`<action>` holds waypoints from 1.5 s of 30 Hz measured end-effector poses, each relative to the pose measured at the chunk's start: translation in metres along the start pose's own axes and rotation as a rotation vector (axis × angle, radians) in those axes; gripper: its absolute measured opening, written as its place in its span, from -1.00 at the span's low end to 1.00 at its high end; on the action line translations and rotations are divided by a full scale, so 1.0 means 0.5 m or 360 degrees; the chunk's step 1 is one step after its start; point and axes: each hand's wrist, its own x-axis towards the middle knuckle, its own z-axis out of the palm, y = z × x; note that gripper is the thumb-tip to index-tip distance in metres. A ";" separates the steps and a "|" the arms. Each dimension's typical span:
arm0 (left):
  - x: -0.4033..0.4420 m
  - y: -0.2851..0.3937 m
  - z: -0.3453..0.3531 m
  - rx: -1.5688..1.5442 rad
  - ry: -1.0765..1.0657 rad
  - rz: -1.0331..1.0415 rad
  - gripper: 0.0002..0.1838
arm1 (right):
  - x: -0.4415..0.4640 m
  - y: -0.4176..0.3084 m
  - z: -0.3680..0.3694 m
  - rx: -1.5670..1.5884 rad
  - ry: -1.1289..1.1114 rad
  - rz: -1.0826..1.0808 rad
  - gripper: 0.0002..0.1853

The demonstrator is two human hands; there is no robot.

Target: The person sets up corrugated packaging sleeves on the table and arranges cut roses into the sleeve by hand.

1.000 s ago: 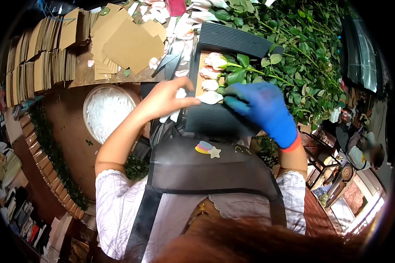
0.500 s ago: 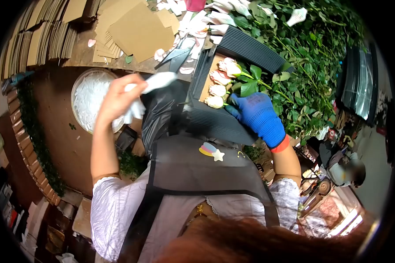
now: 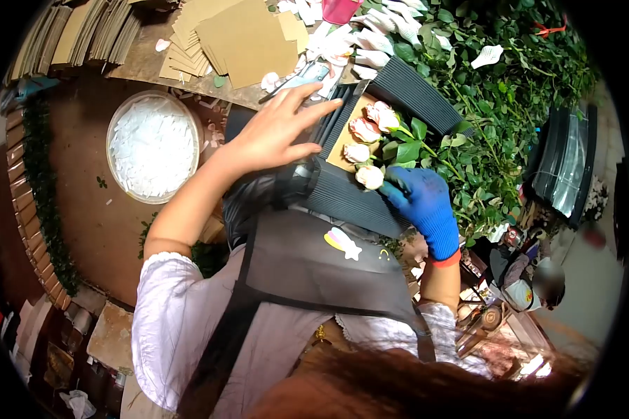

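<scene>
My left hand (image 3: 283,129) is bare and open. Its fingers are spread over the left edge of the black ribbed holder (image 3: 356,199), and nothing shows in them. My right hand (image 3: 419,199), in a blue knit glove with a red cuff, is closed at the near right of the holder. It grips a pale cream rose (image 3: 369,177) just below the bloom; the stem is mostly hidden by the glove. Above it, a white-pink rose (image 3: 356,153) and two pink roses (image 3: 381,116) lie over a cardboard sheet (image 3: 340,148) inside the holder, their leafy stems pointing right.
A round tub (image 3: 154,146) of white strips stands at left. Cardboard sheets (image 3: 244,45), white mesh sleeves (image 3: 374,42) and a pink container (image 3: 340,10) sit on the bench. Leafy stems (image 3: 496,133) pile up at right. A person (image 3: 528,279) is at far right.
My left hand has moved right and up to the holder and spread its fingers; the white piece it held is no longer in it. The cream rose in my right hand has shifted slightly.
</scene>
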 end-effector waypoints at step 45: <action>0.099 0.154 0.081 -0.1882 -0.0493 -0.0874 -0.68 | -0.057 -0.012 0.082 0.0054 0.0729 -0.0038 -0.70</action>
